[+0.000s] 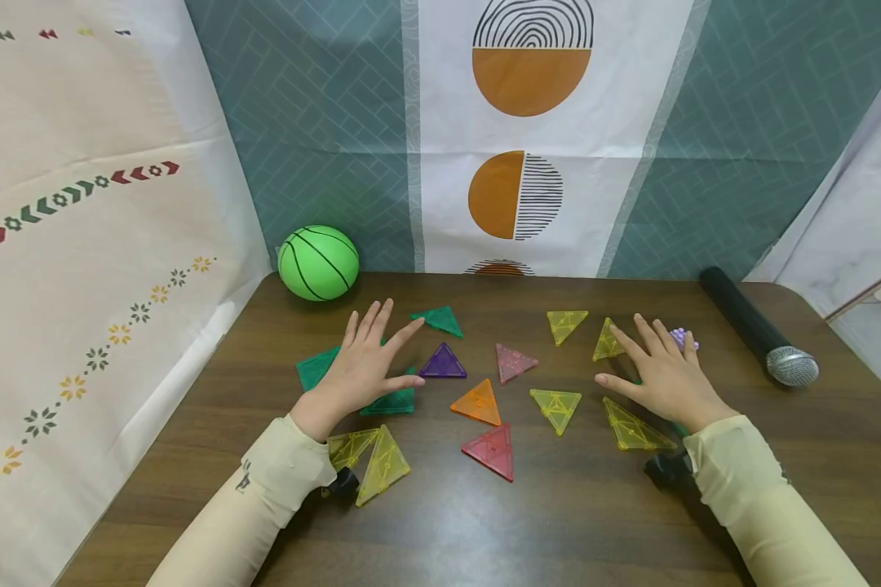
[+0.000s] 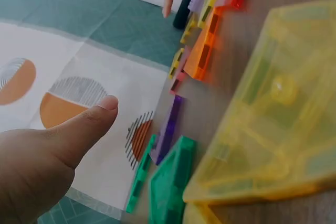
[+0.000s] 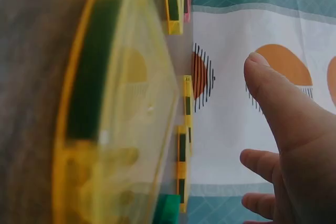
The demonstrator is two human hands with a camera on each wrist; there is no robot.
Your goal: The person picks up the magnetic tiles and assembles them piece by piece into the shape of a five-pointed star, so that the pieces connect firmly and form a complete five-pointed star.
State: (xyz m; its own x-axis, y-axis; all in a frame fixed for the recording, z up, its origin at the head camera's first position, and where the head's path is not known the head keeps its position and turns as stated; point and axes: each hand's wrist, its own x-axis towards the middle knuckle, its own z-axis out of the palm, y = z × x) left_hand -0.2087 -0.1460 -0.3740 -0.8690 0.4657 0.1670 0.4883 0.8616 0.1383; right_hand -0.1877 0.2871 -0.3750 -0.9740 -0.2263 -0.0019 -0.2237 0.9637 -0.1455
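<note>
My left hand [image 1: 360, 367] is held over green translucent tiles [image 1: 316, 368], fingers spread and nothing in its grasp. Two yellow triangular tiles [image 1: 383, 466] lie by its wrist; one looms large as a yellow tile [image 2: 273, 103] in the left wrist view. Spread the same way, my right hand [image 1: 664, 379] hovers at the right, partly covering a green piece. Beside it are a yellow triangle [image 1: 635, 428] and another yellow triangle [image 1: 606, 341]. Between the hands lie purple [image 1: 444, 363], orange [image 1: 479, 403], red [image 1: 492, 451], pink [image 1: 514, 362] and yellow triangles [image 1: 556, 408].
A green ball [image 1: 318, 262] with black lines sits at the back left corner of the wooden table [image 1: 426, 538]. At the right lies a black microphone [image 1: 759, 330]. A small lilac bumpy object [image 1: 681, 337] shows behind the right fingers. Patterned cloth [image 1: 308, 122] hangs behind the table.
</note>
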